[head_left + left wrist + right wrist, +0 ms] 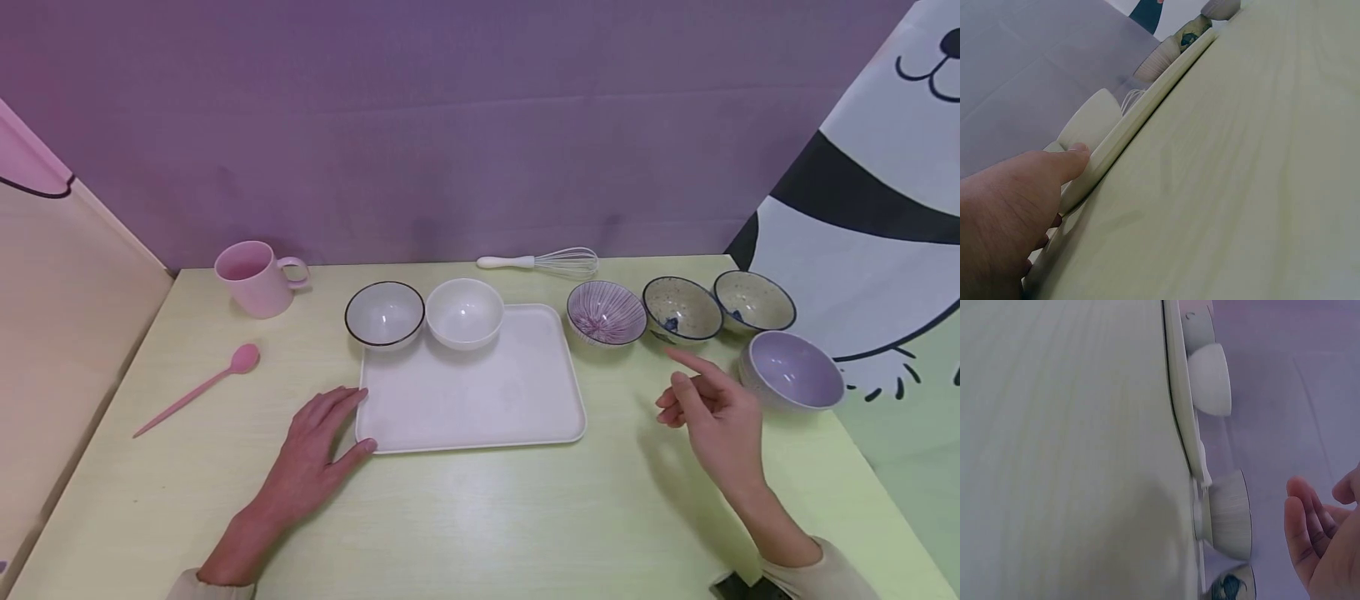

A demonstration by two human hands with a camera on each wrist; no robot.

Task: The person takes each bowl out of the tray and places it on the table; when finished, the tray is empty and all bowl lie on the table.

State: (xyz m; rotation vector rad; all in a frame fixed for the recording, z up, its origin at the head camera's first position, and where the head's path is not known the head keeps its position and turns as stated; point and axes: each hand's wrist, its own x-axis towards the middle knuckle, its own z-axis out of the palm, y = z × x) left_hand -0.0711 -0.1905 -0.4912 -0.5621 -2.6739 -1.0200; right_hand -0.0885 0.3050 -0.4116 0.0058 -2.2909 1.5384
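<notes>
My left hand [311, 454] rests at the near left corner of a white rectangular tray [472, 408]. Its thumb touches the corner rim and its fingertips lie along the left edge. Toward the tray's back left stand a white bowl with a dark rim [385, 315] and a plain white bowl [465, 315]. Raised over the table on the right, my right hand [716, 417] holds nothing; its index finger points out and the others curl loosely. Nearest it are a speckled bowl [682, 310] with a blue mark and a lilac bowl [795, 371].
A purple-striped bowl [606, 312] stands right of the tray, and a second speckled bowl [753, 302] at the far right. Behind the tray lies a whisk [540, 262]. A pink mug [258, 279] and a pink spoon [202, 387] are on the left. A purple curtain [450, 133] borders the back.
</notes>
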